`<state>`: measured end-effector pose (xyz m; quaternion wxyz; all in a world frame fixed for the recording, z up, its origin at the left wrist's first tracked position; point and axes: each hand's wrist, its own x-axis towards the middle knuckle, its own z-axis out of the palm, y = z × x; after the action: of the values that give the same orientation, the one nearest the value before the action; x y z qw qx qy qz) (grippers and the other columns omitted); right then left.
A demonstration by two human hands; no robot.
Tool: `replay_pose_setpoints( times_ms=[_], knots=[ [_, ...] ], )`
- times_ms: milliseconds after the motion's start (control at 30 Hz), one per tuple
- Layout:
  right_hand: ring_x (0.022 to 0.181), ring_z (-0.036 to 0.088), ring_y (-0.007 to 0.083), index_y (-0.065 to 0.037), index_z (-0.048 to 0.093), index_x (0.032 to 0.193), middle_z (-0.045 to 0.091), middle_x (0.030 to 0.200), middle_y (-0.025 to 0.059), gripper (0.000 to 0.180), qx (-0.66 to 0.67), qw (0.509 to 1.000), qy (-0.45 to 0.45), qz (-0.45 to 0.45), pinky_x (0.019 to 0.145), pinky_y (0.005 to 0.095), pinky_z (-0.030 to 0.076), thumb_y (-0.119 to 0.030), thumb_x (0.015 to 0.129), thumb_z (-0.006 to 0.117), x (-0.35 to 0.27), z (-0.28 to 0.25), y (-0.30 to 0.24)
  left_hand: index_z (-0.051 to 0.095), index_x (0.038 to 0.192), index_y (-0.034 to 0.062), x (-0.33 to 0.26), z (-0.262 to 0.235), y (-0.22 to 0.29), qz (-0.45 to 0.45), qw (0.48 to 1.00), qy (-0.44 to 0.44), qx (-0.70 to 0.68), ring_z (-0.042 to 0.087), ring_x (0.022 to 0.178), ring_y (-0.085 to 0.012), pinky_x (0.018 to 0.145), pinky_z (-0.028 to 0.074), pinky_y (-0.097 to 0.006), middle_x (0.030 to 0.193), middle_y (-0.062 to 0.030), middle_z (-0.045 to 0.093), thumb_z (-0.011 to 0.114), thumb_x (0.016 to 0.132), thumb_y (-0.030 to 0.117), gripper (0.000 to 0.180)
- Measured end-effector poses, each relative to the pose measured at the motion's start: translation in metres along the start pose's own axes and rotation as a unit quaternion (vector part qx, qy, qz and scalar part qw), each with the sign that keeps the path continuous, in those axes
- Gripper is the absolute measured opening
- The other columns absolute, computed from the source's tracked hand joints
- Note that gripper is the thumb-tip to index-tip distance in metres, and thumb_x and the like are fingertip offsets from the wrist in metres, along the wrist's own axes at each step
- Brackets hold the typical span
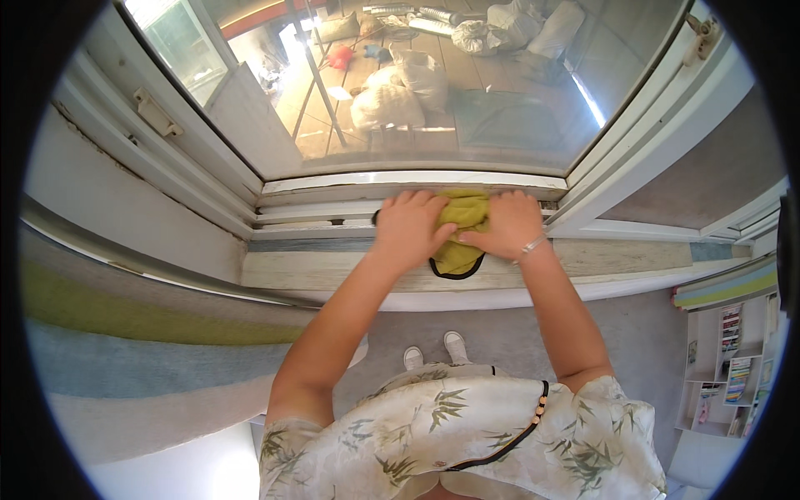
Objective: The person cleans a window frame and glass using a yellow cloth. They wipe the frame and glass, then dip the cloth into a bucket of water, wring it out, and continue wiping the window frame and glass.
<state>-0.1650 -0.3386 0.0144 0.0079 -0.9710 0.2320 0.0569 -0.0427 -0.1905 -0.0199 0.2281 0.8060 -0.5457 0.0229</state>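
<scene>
A yellow-green cleaning cloth (pixel 461 257) with a black edge lies bunched over the window track (pixel 312 218) and hangs onto the wooden-patterned sill (pixel 321 268). My left hand (pixel 410 227) grips its left side, thumb on the cloth and fingers reaching over the track. On the other side my right hand (pixel 507 227), with a bracelet at the wrist, presses and holds the cloth, its thumb pointing inward. Both sets of fingertips are near the bottom rail of the window sash (pixel 350 182). The cloth's underside is hidden.
Behind the glass, several sacks (pixel 387 104) lie on a wooden floor. A striped curtain (pixel 158 358) hangs at the left. At the right stands a white bookshelf (pixel 708 354) with books. A latch (pixel 158 112) sits on the left frame.
</scene>
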Motion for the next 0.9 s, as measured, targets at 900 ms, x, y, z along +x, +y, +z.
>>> replay_pose_setpoints(
  times_ms=[900],
  knots=[
    [0.113, 0.053, 0.0312, -0.001, 0.057, 0.116, 0.059, 0.116, 0.0143, 0.038, 0.124, 0.954, 0.266, -0.055, 0.101, 0.0426, 0.038, -0.01, 0.08, 0.065, -0.028, 0.052, 0.029, 0.063, 0.106, 0.0062, -0.012, 0.021, 0.014, 0.042, 0.979, 0.187, -0.07, 0.06, 0.101, -0.0291, 0.087, 0.043, -0.04, 0.111, -0.0096, 0.064, 0.066, 0.076, 0.01, 0.031]
  ],
)
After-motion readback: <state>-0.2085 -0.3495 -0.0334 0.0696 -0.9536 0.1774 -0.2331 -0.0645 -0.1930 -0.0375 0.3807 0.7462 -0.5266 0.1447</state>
